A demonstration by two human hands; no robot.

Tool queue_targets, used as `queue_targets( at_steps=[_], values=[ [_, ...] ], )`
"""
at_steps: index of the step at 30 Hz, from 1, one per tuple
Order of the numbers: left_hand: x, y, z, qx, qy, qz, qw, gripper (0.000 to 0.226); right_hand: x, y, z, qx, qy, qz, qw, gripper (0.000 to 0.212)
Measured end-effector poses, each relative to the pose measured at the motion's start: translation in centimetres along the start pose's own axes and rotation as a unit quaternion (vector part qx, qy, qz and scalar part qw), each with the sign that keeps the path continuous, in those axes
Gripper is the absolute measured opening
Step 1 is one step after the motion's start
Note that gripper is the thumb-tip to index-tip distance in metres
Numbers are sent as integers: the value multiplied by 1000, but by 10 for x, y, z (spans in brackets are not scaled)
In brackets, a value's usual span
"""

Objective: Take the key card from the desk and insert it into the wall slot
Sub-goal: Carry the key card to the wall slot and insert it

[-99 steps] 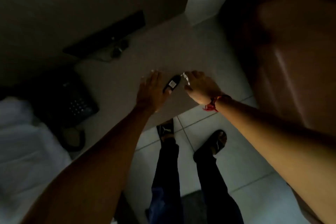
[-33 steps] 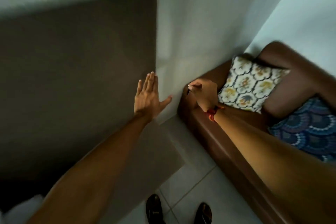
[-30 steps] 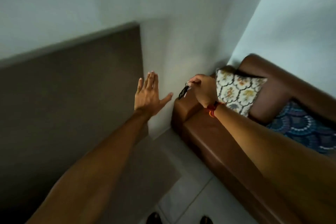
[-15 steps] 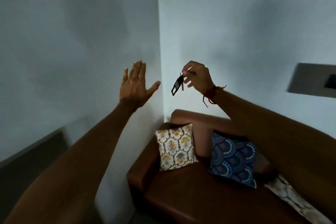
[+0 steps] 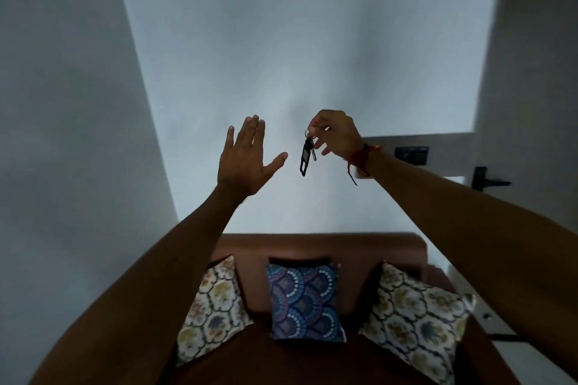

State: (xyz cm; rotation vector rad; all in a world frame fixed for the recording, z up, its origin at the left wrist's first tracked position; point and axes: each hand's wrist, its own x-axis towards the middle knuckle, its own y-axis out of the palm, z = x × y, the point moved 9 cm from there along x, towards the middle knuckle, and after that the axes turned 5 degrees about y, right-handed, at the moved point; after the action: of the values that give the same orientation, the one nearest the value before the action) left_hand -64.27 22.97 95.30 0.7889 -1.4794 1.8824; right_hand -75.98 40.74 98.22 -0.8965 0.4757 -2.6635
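Carrying the key card point(image 5: 305, 156) to the wall slot looks like the step in hand, since the card is up in the air and not in any slot. The right hand point(image 5: 336, 134) pinches the little ring at the top with its fingertips, so the black card and a small key hang down and can swing. The left hand point(image 5: 247, 156) is open, fingers spread, holding nothing, just beside the card but not touching it.

Below the hands is a brown sofa point(image 5: 312, 247) with three cushions, a blue cushion point(image 5: 305, 300) in the middle. To the right, on the wall, sits a dark switch panel point(image 5: 411, 155), and past it a door handle point(image 5: 488, 181). The slot may be at that panel, but it is too small and dim to tell.

To do this well, I think the person should turn right and walk to that panel. It would help to hold the card itself, not the ring, so it stops swinging. The open left hand could steady it. Then line the card's edge up straight with the slot and push gently. The room is dim, so going slow would help.
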Motion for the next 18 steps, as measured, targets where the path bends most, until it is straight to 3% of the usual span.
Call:
queue_targets(
  at_steps=[7, 18],
  values=[
    [74, 39, -130, -27, 68, -5, 997, 98, -1, -133, -52, -91, -1, -82, 993, 9],
    [159, 123, -259, -71, 132, -22, 989, 96, 14, -268, -149, -174, 45, -148, 972, 8]
  ],
)
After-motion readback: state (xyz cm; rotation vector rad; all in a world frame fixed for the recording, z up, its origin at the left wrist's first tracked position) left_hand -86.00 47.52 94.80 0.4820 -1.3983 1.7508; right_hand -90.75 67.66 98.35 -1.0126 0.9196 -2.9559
